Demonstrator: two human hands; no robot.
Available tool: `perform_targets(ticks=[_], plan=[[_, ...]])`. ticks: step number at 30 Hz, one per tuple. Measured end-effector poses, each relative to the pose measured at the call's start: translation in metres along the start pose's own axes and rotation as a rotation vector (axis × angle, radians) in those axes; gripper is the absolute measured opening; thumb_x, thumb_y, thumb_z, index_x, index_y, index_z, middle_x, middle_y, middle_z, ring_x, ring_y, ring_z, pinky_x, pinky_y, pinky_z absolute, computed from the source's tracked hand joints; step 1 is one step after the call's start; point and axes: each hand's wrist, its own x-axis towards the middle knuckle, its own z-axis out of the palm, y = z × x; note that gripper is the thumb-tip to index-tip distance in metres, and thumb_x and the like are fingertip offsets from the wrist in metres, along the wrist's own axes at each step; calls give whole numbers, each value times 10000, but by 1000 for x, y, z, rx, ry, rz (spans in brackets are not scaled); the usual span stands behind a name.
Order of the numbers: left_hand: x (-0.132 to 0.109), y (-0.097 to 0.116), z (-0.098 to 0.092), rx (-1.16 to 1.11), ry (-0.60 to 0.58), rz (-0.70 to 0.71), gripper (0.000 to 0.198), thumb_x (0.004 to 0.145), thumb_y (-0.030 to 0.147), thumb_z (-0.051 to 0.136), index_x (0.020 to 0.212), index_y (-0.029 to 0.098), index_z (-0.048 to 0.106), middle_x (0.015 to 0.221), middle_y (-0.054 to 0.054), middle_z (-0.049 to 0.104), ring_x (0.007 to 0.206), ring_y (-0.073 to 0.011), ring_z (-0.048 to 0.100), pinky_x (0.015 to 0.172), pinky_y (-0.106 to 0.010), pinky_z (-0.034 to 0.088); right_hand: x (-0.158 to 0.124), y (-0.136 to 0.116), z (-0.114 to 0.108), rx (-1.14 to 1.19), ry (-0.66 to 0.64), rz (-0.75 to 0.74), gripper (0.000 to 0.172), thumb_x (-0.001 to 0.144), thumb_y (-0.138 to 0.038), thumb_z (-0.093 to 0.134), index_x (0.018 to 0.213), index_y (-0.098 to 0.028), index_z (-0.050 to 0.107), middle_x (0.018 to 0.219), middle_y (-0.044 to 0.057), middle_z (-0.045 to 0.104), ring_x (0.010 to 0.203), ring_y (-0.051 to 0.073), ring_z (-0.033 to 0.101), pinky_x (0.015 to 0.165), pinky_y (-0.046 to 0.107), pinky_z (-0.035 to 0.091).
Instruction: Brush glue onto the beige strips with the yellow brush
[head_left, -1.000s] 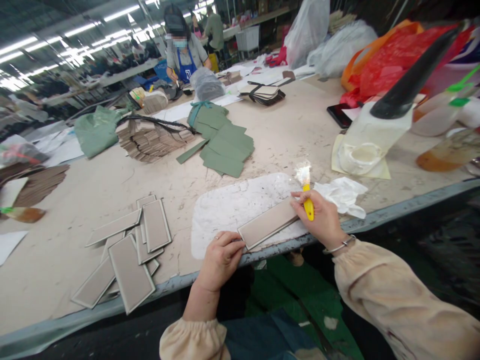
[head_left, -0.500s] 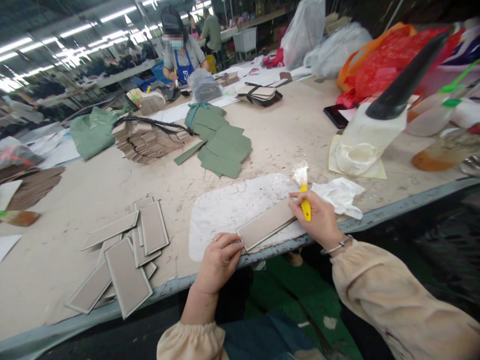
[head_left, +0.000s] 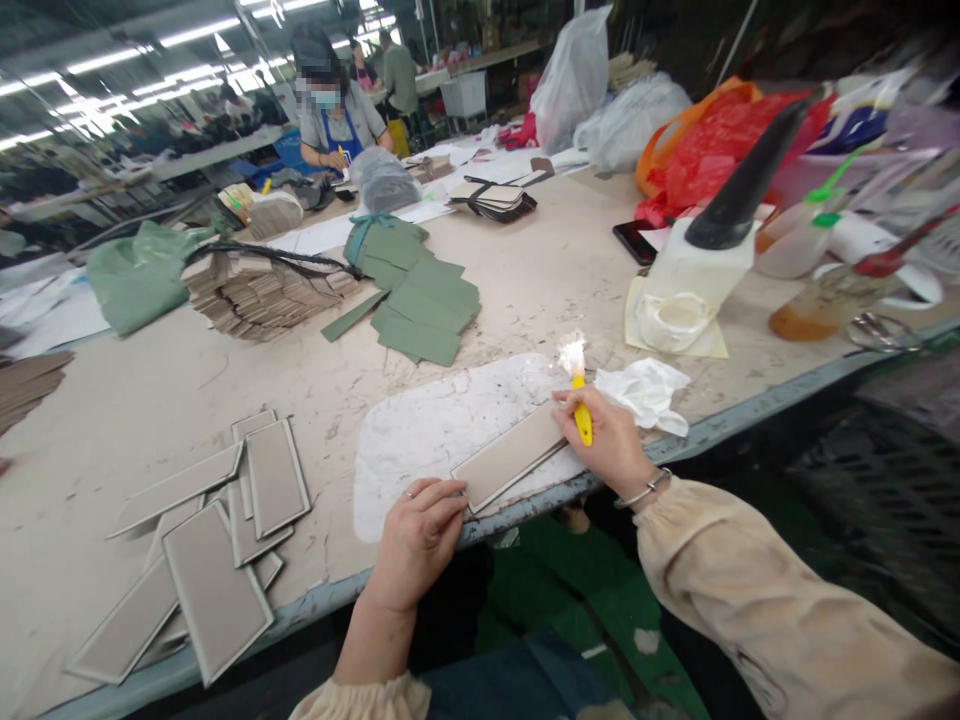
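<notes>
A long beige panel (head_left: 514,455) with a pale green edge lies on a white sheet (head_left: 390,450) near the table's front. My left hand (head_left: 422,530) is closed, its thumb and fingers pinching the panel's left end. My right hand (head_left: 611,445) is closed around a yellow-handled brush (head_left: 582,410), whose bristles are coated in white and point away from me. The fingertips of that same hand touch the panel's right end. Off to the left, several similar edged panels (head_left: 214,580) lie in a loose, overlapping pile.
A crumpled white cloth (head_left: 645,392) lies right of the brush. Behind it stands a white container (head_left: 679,285) with a black handle-like piece. Green pieces (head_left: 427,305) and a tied beige stack (head_left: 262,290) lie farther back. A co-worker (head_left: 337,120) works across the table.
The view has swung slightly to the right, so everything appears farther left. Both hands keep their places at the panel's ends, and the brush stays in my right hand.
</notes>
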Motion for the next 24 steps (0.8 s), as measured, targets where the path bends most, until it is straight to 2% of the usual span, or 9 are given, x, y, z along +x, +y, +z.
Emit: perform_targets(ticks=[15, 24], plan=[[0, 4, 1, 30, -35, -51, 155, 843, 126, 542, 869, 214, 668, 1032, -52, 682, 924, -207, 593, 802, -388, 522, -5, 9, 9, -21, -41, 14, 45, 839, -220, 536, 836, -241, 497, 988, 28, 693, 886, 201, 672, 745, 329, 527], [2, 4, 1, 29, -39, -65, 150, 838, 131, 548, 851, 224, 665, 1036, -33, 679, 924, -203, 591, 809, -375, 513, -4, 6, 7, -164, -86, -87, 77, 836, -155, 515, 831, -230, 501, 943, 45, 674, 848, 204, 633, 722, 317, 491]])
